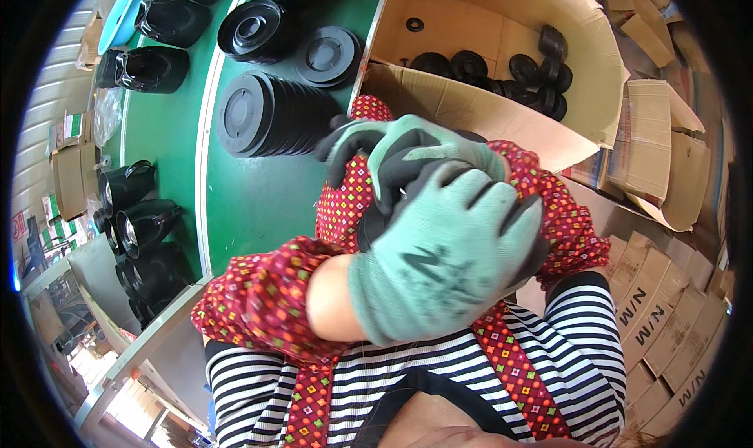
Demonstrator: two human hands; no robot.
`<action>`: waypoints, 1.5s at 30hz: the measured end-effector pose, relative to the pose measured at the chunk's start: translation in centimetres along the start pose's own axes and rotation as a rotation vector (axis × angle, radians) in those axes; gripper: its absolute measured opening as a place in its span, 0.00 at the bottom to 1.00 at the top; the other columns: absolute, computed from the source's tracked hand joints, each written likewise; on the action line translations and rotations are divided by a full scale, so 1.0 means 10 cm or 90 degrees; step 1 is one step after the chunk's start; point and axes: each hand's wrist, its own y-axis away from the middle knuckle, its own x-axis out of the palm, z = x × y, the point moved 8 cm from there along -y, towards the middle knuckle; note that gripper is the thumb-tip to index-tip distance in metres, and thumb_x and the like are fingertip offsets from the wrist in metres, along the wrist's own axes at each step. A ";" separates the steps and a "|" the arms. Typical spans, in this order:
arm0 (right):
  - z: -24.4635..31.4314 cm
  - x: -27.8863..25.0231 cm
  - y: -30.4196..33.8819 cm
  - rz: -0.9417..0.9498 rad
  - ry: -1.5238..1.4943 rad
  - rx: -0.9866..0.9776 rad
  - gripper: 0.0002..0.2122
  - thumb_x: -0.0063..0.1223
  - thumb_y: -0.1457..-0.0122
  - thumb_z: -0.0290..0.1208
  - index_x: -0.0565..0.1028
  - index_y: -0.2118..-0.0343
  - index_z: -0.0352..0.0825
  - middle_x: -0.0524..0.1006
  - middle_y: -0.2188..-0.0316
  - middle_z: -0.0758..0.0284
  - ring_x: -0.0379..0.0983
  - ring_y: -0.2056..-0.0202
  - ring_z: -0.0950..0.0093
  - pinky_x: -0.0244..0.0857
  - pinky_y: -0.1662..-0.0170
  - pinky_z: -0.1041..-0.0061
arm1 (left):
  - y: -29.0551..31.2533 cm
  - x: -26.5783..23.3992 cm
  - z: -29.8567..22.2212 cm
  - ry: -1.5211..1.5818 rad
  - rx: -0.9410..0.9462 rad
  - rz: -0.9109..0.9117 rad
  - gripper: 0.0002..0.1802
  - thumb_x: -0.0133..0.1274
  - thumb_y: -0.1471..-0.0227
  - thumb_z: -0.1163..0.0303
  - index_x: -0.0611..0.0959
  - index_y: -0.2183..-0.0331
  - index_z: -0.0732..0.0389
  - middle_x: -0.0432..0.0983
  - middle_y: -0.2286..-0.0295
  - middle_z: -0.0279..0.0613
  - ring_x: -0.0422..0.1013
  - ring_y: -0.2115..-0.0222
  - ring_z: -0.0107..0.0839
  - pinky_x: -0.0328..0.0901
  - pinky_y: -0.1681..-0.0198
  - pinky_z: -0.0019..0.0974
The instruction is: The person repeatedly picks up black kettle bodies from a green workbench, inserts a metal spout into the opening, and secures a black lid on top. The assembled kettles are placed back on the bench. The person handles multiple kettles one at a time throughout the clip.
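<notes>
The head view shows the left hand [447,252] nearest, crossing in front of the right hand [420,146]; both are gloved, fingers curled in. A black part [372,227] seems to sit between them over the lap, but the gloves hide it and I can't tell which hand grips it. Beyond lies a green table [259,209] bearing a leaning stack of discs [274,117], with jugs [153,227] along its left side. An open carton [486,117] of black wheels stands beside the table; brown boxes [659,315] fill the right, and a blue basin [127,12] sits far left.
</notes>
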 end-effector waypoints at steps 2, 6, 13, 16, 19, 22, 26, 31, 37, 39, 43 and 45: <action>0.29 -0.02 0.20 -0.074 0.254 -0.008 0.14 0.58 0.36 0.36 0.81 0.57 0.29 0.78 0.52 0.57 0.73 0.50 0.62 0.64 0.41 0.63 | -0.14 0.22 -0.07 -0.131 -0.029 0.091 0.26 0.61 0.48 0.58 0.83 0.53 0.66 0.79 0.63 0.46 0.76 0.61 0.45 0.69 0.50 0.48; 0.44 0.12 0.33 -0.125 0.379 -0.034 0.16 0.60 0.39 0.35 0.80 0.54 0.29 0.76 0.51 0.56 0.72 0.49 0.58 0.64 0.42 0.60 | -0.14 0.24 -0.06 -0.137 -0.055 0.140 0.26 0.60 0.48 0.57 0.82 0.53 0.66 0.78 0.63 0.48 0.76 0.61 0.45 0.69 0.52 0.47; 0.14 0.13 0.51 -0.159 0.350 -0.059 0.21 0.63 0.44 0.34 0.77 0.48 0.29 0.74 0.50 0.53 0.71 0.48 0.52 0.66 0.43 0.54 | 0.34 -0.22 0.22 0.398 0.137 -0.026 0.11 0.63 0.52 0.61 0.85 0.69 0.58 0.78 0.70 0.43 0.75 0.69 0.44 0.71 0.56 0.51; 0.55 -0.15 0.48 -0.030 0.485 0.173 0.29 0.67 0.48 0.41 0.76 0.44 0.34 0.74 0.54 0.56 0.72 0.53 0.54 0.67 0.49 0.56 | 0.76 -0.38 0.94 0.855 0.124 -0.121 0.21 0.56 0.40 0.53 0.83 0.76 0.61 0.78 0.77 0.44 0.76 0.72 0.45 0.70 0.50 0.59; 0.56 -0.16 0.40 0.058 0.522 0.267 0.33 0.68 0.50 0.50 0.75 0.43 0.39 0.74 0.65 0.61 0.74 0.61 0.60 0.66 0.55 0.60 | 0.75 -0.30 1.14 0.861 -0.132 -0.158 0.33 0.52 0.34 0.44 0.85 0.75 0.66 0.81 0.76 0.48 0.79 0.69 0.48 0.67 0.45 0.62; 0.55 -0.18 0.42 0.071 0.497 0.270 0.30 0.67 0.48 0.51 0.76 0.45 0.39 0.75 0.66 0.62 0.74 0.62 0.61 0.66 0.57 0.61 | 0.61 -0.66 0.98 0.463 -0.233 -0.028 0.29 0.53 0.39 0.56 0.82 0.49 0.74 0.80 0.53 0.61 0.75 0.48 0.59 0.65 0.39 0.54; 0.61 -0.13 0.28 0.133 0.509 0.294 0.31 0.66 0.47 0.54 0.77 0.45 0.40 0.75 0.66 0.61 0.75 0.63 0.62 0.66 0.58 0.61 | 0.35 -0.71 0.56 -0.028 -0.139 0.140 0.36 0.59 0.46 0.68 0.73 0.37 0.70 0.76 0.48 0.67 0.72 0.43 0.58 0.65 0.38 0.53; 0.89 0.11 0.25 0.155 0.643 0.506 0.42 0.71 0.53 0.49 0.69 0.35 0.36 0.74 0.60 0.57 0.73 0.62 0.60 0.67 0.58 0.59 | 0.44 0.00 1.36 0.059 -0.056 0.125 0.33 0.60 0.50 0.57 0.80 0.45 0.62 0.82 0.56 0.51 0.80 0.58 0.49 0.72 0.53 0.45; 1.11 0.09 0.21 0.145 0.639 0.563 0.39 0.65 0.45 0.46 0.66 0.35 0.24 0.75 0.58 0.54 0.75 0.61 0.59 0.70 0.59 0.61 | 0.20 0.11 1.41 0.150 0.117 -0.053 0.32 0.60 0.48 0.55 0.81 0.46 0.64 0.81 0.55 0.54 0.78 0.57 0.53 0.71 0.50 0.47; 1.18 0.04 0.17 0.148 0.597 0.562 0.38 0.65 0.45 0.46 0.68 0.37 0.23 0.75 0.58 0.54 0.76 0.61 0.59 0.71 0.59 0.62 | 0.23 -0.14 1.22 0.097 0.091 -0.092 0.32 0.67 0.53 0.61 0.80 0.47 0.63 0.78 0.53 0.53 0.74 0.52 0.55 0.68 0.46 0.51; 1.21 -0.12 0.03 0.239 0.677 0.407 0.28 0.67 0.47 0.40 0.76 0.44 0.32 0.78 0.59 0.57 0.78 0.62 0.62 0.73 0.60 0.65 | 0.41 -0.37 0.77 0.053 0.047 -0.029 0.22 0.69 0.55 0.67 0.85 0.55 0.59 0.79 0.54 0.47 0.76 0.53 0.51 0.71 0.49 0.51; 1.17 -0.32 0.00 0.174 0.805 0.260 0.22 0.62 0.43 0.38 0.79 0.46 0.37 0.80 0.58 0.59 0.79 0.61 0.63 0.74 0.59 0.66 | 0.40 -0.36 0.68 0.047 0.039 -0.026 0.26 0.70 0.63 0.73 0.86 0.57 0.61 0.80 0.53 0.51 0.77 0.53 0.53 0.73 0.48 0.50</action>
